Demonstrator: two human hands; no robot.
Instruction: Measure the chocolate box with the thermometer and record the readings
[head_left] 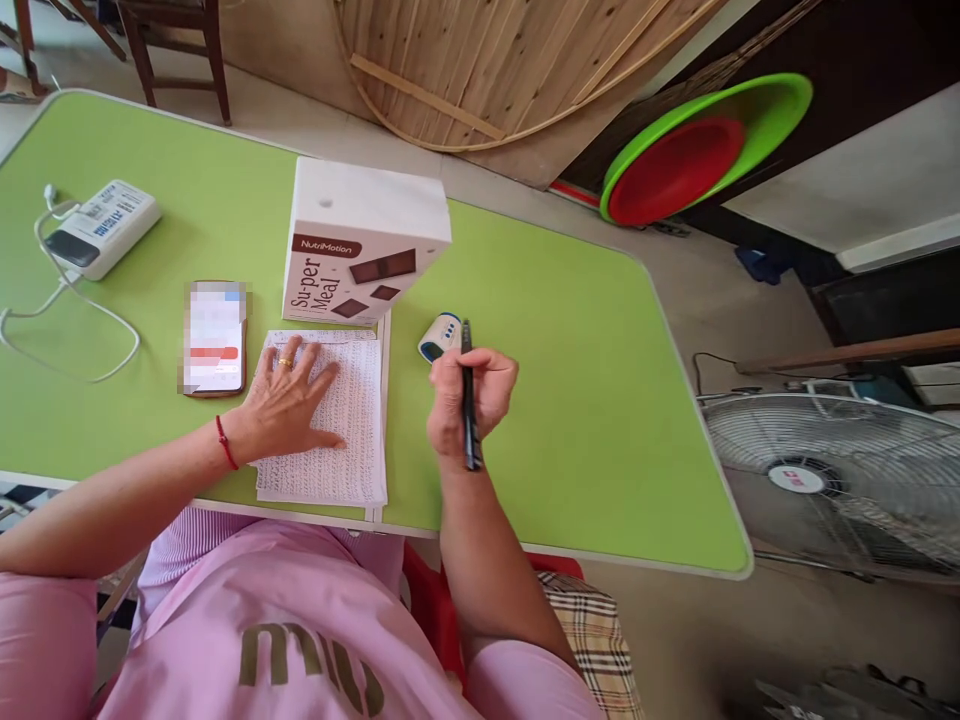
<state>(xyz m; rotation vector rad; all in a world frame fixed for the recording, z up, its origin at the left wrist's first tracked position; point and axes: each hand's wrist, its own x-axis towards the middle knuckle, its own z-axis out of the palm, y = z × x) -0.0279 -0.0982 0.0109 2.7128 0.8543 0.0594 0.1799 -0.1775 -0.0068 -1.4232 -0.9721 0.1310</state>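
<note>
1. The right hand (472, 395) is closed around a black pen (469, 400), which stands nearly upright in the fist, raised just right of the paper.
2. The left hand (289, 400) lies open and flat, fingers spread, pressing on a sheet of paper (352, 430) covered in dense handwriting; a ring sits on one finger and a red string circles the wrist.
3. The paper rests at the near edge of the green bench (585, 380), directly in front of the person.
4. Just beyond the right hand lies a small white and blue roll (439, 336), near the paper's far right corner.
5. A white box (360, 245) printed with "Su-per Meal" stands at the far edge of the paper.
6. Left of the paper lies a phone (215, 338), screen up.
7. Farther left, a white power strip (101, 225) sits with its cable (90, 310) looping over the bench.
8. To the right, on the floor, stands a fan (832, 480).
</note>
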